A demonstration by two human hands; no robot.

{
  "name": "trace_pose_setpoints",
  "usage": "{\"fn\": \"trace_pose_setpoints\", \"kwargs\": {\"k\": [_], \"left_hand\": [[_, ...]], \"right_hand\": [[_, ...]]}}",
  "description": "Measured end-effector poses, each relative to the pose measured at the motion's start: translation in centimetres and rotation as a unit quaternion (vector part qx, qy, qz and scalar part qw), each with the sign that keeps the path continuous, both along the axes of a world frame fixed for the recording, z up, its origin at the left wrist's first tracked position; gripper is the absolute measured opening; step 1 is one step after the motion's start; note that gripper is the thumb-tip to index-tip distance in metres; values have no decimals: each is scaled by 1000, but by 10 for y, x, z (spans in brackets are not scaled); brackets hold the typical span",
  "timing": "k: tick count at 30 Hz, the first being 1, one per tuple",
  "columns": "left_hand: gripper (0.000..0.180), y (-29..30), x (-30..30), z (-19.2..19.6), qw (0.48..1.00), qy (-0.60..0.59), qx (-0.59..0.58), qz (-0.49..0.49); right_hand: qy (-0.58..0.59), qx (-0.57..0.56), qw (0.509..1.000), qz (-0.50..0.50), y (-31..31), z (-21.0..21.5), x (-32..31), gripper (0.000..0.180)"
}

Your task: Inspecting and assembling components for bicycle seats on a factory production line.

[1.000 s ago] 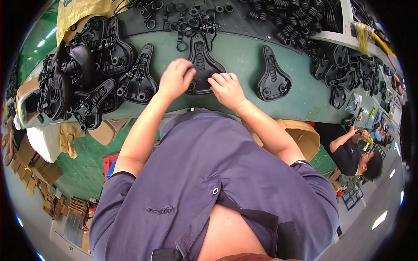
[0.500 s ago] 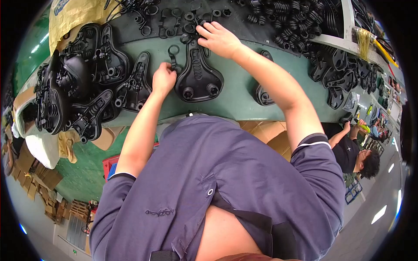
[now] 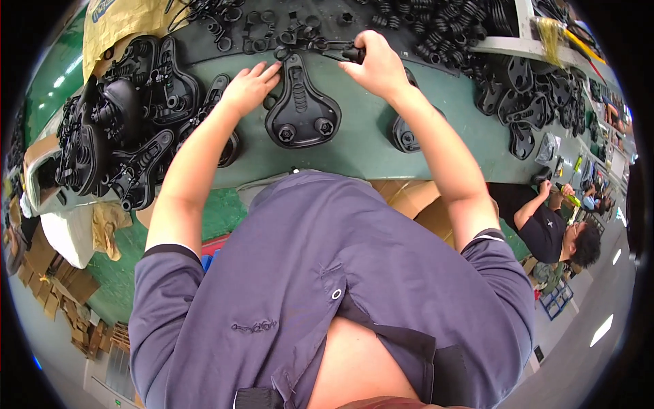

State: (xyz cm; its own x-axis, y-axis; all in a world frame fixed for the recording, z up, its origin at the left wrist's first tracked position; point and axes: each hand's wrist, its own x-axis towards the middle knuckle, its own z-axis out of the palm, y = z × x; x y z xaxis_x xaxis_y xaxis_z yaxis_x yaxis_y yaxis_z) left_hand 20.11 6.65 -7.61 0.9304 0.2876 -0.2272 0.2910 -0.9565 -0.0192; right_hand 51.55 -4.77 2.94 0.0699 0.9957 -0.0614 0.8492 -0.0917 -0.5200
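A black bicycle saddle (image 3: 303,109) lies underside up on the green table in front of me, its narrow nose pointing away. My left hand (image 3: 251,90) lies beside that nose, fingers stretched out, fingertips close to a small black ring-shaped part (image 3: 281,52). Part of a black clamp (image 3: 270,102) shows under the left hand. My right hand (image 3: 378,66) is closed around the end of a black two-armed tool (image 3: 337,50) that looks like pliers. The tool extends left toward the saddle's nose; I cannot tell whether its tip touches anything.
Several saddles (image 3: 157,82) are piled at the left. Another saddle (image 3: 407,140) lies under my right forearm. Black springs (image 3: 443,34) are heaped at the far right, and clamp rings (image 3: 259,31) lie at the back. A co-worker (image 3: 545,221) is at the right.
My left hand has moved up beside the saddle's nose and its fingers have spread. My right hand has moved right and now grips the plier-like tool.
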Motion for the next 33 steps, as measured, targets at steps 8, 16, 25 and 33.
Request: {"fn": "trace_pose_setpoints", "kwargs": {"k": [8, 16, 25, 33], "left_hand": [[13, 17, -16, -8, 994, 68, -21, 77], [32, -70, -19, 68, 976, -83, -108, 170], [51, -146, -12, 60, 962, -127, -157, 185], [55, -156, -19, 51, 892, -191, -281, 298]], "right_hand": [[20, -265, 931, -251, -74, -80, 9, 84], [-86, -184, 969, -139, -101, -83, -31, 89], [-21, -11, 980, -195, -77, -88, -27, 70], [579, -287, 712, -274, -24, -11, -50, 24]]}}
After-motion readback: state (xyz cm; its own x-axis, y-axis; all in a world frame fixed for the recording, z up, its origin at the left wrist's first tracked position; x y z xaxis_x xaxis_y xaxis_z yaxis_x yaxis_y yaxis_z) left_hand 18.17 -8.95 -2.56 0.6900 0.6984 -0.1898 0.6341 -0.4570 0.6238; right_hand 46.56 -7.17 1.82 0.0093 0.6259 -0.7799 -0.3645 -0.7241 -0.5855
